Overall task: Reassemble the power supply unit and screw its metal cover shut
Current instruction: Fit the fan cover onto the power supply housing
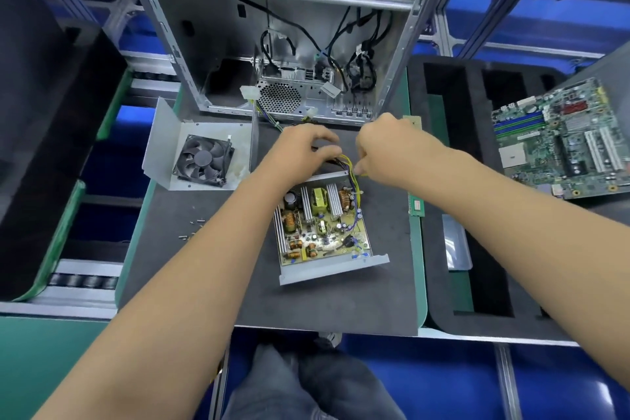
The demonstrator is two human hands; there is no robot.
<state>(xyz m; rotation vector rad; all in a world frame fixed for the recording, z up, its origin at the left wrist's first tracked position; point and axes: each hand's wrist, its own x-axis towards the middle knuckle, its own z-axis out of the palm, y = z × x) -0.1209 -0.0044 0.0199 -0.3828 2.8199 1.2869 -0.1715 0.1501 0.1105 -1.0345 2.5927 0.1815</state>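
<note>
Standing behind your work, the open computer case (272, 44) dwarfs everything. The power supply base (324, 228) lies mid-tabletop (204, 276), its circuit board exposed; its fan-bearing metal cover (201, 153) lies apart to your left, nearer your left hand (303, 150). Both hands work the cable bundle (347, 164) at the base's far edge: left hand curled over it, right hand (385, 150) pinching yellow wires. Loose screws (192, 228) wait left.

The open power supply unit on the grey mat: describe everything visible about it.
The open power supply unit, a shallow grey sheet-metal tray with no cover on, lies flat and slightly skewed on the dark grey foam mat. Its yellowish circuit board carries copper coils, finned aluminium heatsinks, capacitors and a yellow transformer. Yellow, black and purple wires leave its far edge, where the left hand and right hand hold them with curled fingers.
</note>
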